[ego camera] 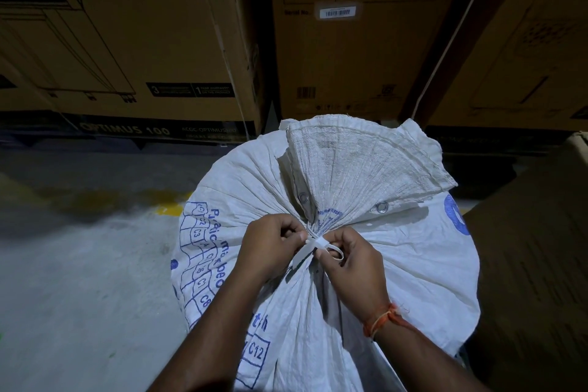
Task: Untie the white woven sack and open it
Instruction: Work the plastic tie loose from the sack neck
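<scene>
A full white woven sack (413, 258) with blue print stands upright in front of me. Its neck is gathered tight and its flap (356, 162) fans out above, away from me. A white strap tie (318, 243) is knotted round the neck. My left hand (270, 248) pinches the tie at the knot from the left. My right hand (353, 261) pinches the tie's loop from the right, with fingers curled round it. Two metal eyelets show just above the knot.
Large cardboard boxes (143, 41) are stacked close behind the sack, and another carton (534, 264) stands at the right. Grey concrete floor (79, 264) with a yellow mark lies at the left.
</scene>
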`<state>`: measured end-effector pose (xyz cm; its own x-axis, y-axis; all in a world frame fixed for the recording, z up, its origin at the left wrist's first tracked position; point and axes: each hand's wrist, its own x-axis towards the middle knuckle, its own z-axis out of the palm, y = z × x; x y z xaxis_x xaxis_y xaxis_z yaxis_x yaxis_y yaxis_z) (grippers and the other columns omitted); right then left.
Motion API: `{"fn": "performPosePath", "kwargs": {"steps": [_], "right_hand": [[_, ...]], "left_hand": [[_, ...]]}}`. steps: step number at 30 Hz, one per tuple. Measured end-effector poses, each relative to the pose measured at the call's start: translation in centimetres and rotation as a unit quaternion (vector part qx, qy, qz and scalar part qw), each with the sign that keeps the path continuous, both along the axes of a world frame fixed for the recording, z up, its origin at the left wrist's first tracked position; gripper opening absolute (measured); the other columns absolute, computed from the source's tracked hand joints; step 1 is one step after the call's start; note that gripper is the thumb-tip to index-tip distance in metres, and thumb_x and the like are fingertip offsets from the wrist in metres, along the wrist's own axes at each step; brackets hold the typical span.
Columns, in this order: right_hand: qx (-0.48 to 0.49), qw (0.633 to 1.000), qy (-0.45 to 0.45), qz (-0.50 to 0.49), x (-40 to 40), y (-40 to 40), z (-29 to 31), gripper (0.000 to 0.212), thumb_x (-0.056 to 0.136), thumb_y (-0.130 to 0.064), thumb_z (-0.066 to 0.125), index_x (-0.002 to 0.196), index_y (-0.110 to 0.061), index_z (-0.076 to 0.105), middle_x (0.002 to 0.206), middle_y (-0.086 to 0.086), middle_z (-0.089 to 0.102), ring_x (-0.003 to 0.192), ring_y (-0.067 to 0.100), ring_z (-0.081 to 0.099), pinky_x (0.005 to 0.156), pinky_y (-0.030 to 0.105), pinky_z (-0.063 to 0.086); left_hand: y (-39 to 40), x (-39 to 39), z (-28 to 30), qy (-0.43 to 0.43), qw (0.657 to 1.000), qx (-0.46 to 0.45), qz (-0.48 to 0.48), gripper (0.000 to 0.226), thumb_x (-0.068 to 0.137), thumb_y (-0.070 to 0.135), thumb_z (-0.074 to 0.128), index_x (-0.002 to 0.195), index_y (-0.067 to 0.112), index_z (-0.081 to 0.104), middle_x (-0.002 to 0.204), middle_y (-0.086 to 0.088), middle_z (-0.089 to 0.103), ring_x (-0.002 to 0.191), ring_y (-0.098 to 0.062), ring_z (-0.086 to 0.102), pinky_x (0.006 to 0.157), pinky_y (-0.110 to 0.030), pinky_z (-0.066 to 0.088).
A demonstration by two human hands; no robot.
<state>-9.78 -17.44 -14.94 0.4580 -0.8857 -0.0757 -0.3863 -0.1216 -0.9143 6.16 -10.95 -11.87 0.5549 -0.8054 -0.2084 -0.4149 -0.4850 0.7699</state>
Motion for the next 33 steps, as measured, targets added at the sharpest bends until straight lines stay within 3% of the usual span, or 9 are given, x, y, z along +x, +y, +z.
{"fn": "performPosePath", "kwargs": {"steps": [4, 8, 10, 14, 17, 20, 23, 27, 33], "right_hand": [[-0.006, 1.0, 0.005, 0.001, -0.1, -0.1, -0.1, 0.015, 0.08, -0.016, 0.079, 0.085, -0.025, 0.068, 0.077, -0.006, 0.074, 0.072, 0.008, 0.069, 0.069, 0.034, 0.059], [-0.003, 1.0, 0.011, -0.001, 0.1, -0.2, -0.1, 0.016, 0.08, -0.015, 0.08, 0.084, -0.025, 0.068, 0.077, -0.006, 0.074, 0.071, 0.007, 0.069, 0.068, 0.028, 0.057], [-0.003, 1.0, 0.011, -0.002, 0.1, -0.2, -0.1, 0.016, 0.079, -0.015, 0.08, 0.084, -0.025, 0.068, 0.077, -0.006, 0.074, 0.071, 0.007, 0.069, 0.067, 0.027, 0.056], [-0.004, 1.0, 0.005, -0.003, -0.1, -0.3, -0.2, 0.014, 0.08, -0.018, 0.081, 0.084, -0.023, 0.069, 0.077, -0.007, 0.074, 0.071, 0.006, 0.069, 0.066, 0.024, 0.055], [0.005, 1.0, 0.008, -0.001, -0.1, -0.4, -0.2, 0.015, 0.078, -0.018, 0.083, 0.084, -0.023, 0.07, 0.078, -0.007, 0.075, 0.072, 0.007, 0.07, 0.067, 0.027, 0.057], [0.011, 1.0, 0.008, -0.001, 0.1, -0.3, -0.1, 0.016, 0.078, -0.014, 0.082, 0.083, -0.022, 0.069, 0.078, -0.007, 0.075, 0.072, 0.006, 0.07, 0.067, 0.026, 0.057], [0.018, 1.0, 0.006, 0.003, 0.0, -0.3, 0.2, 0.017, 0.078, -0.012, 0.081, 0.084, -0.023, 0.069, 0.079, -0.007, 0.075, 0.073, 0.005, 0.07, 0.067, 0.024, 0.057], [0.027, 1.0, 0.002, -0.001, -0.1, -0.3, 0.3, 0.016, 0.079, -0.016, 0.083, 0.085, -0.023, 0.07, 0.08, -0.007, 0.076, 0.073, 0.005, 0.071, 0.065, 0.02, 0.054], [0.031, 0.999, 0.006, 0.003, -0.7, -0.1, 0.7, 0.018, 0.078, -0.014, 0.081, 0.086, -0.025, 0.07, 0.079, -0.01, 0.076, 0.072, 0.004, 0.071, 0.064, 0.018, 0.054]], "left_hand": [[0.5, 0.2, 0.6, 0.05, 0.998, -0.025, -0.025, 0.007, 0.091, 0.032, 0.073, 0.096, 0.028, 0.07, 0.067, 0.011, 0.065, 0.058, -0.001, 0.056, 0.06, -0.02, 0.045], [0.5, 1.0, 0.4, -0.039, 0.991, -0.026, -0.127, 0.025, 0.093, 0.023, 0.068, 0.114, 0.035, 0.071, 0.104, 0.009, 0.068, 0.097, -0.004, 0.064, 0.086, -0.023, 0.051], [0.3, 0.8, 0.3, -0.043, 0.986, -0.026, -0.156, 0.024, 0.091, 0.025, 0.066, 0.113, 0.034, 0.072, 0.11, 0.007, 0.064, 0.104, -0.006, 0.062, 0.094, -0.027, 0.051], [0.3, 0.5, 0.5, 0.005, 0.988, -0.03, -0.151, 0.022, 0.084, 0.044, 0.069, 0.101, 0.031, 0.074, 0.106, 0.009, 0.064, 0.1, 0.0, 0.063, 0.09, -0.02, 0.051], [0.4, 0.4, 0.0, -0.028, 0.986, -0.031, -0.164, 0.032, 0.075, 0.043, 0.078, 0.102, 0.026, 0.075, 0.107, 0.008, 0.065, 0.097, 0.001, 0.065, 0.084, -0.009, 0.046], [0.2, 0.5, -0.4, -0.06, 0.984, -0.037, -0.164, 0.028, 0.077, 0.035, 0.073, 0.103, 0.024, 0.077, 0.103, 0.007, 0.067, 0.094, -0.004, 0.065, 0.083, -0.015, 0.048], [0.0, 0.5, -0.6, -0.066, 0.985, -0.045, -0.153, 0.025, 0.08, 0.027, 0.073, 0.105, 0.026, 0.078, 0.103, 0.008, 0.068, 0.092, -0.003, 0.065, 0.08, -0.012, 0.047], [-0.2, 0.2, -0.8, -0.083, 0.984, -0.031, -0.156, 0.036, 0.08, 0.036, 0.067, 0.113, 0.03, 0.078, 0.109, 0.008, 0.069, 0.099, -0.006, 0.065, 0.09, -0.021, 0.051], [-0.9, -0.3, -0.6, -0.104, 0.985, -0.006, -0.138, 0.025, 0.076, 0.035, 0.068, 0.099, 0.03, 0.078, 0.087, 0.012, 0.076, 0.08, -0.002, 0.067, 0.077, -0.027, 0.055]]}}
